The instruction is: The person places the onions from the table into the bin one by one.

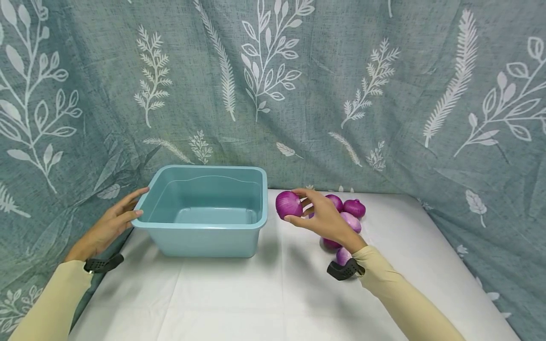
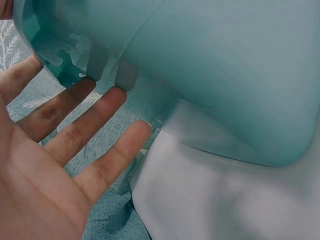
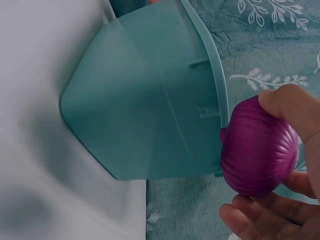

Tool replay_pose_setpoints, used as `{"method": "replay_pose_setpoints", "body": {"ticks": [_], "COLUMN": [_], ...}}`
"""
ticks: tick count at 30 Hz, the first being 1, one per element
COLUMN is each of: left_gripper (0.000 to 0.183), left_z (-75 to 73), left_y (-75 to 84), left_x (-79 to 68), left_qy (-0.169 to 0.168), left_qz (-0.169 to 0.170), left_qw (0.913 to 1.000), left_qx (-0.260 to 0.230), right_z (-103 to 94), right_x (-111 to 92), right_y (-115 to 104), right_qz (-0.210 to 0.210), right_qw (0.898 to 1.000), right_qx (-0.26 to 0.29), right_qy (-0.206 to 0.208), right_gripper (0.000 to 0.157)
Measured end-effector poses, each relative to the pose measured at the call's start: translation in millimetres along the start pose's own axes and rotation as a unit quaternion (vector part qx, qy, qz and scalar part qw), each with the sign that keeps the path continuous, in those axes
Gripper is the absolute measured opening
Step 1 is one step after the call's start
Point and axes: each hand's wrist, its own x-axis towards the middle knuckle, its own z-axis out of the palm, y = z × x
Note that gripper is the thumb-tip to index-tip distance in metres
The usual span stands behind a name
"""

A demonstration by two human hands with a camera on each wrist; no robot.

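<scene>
A light blue plastic tub (image 1: 200, 241) stands upright on the left half of the white-covered table. My left hand (image 1: 112, 225) is at the tub's left side, thumb and fingertips right at the rim. In the left wrist view its fingers (image 2: 107, 107) stretch out straight along the tub's outer wall. My right hand (image 1: 323, 215) grips a purple-red onion (image 1: 288, 205) between thumb and fingers, above the table just right of the tub. The right wrist view shows this onion (image 3: 257, 150) overlapping the tub's rim (image 3: 217, 70).
Several more onions (image 1: 350, 221) lie grouped on the table (image 1: 405, 255), partly hidden behind my right hand and wrist. A green leaf-patterned cloth (image 1: 298, 94) hangs behind the table and shows along both its sides.
</scene>
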Motion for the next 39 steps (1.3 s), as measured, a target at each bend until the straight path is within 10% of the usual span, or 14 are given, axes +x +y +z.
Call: {"method": "replay_pose_setpoints", "body": {"ticks": [39], "left_gripper": [0.064], "left_z": [3.6], "left_y": [3.6], "left_x": [0.1], "left_qy": [0.009], "left_qz": [-0.002], "left_qw": [1.0000], "left_qx": [-0.001], "right_z": [41.5], "right_x": [22], "right_y": [-27], "right_qz": [-0.080], "right_qw": [0.995], "right_qx": [0.057], "right_qy": [-0.004], "right_gripper": [0.060]}}
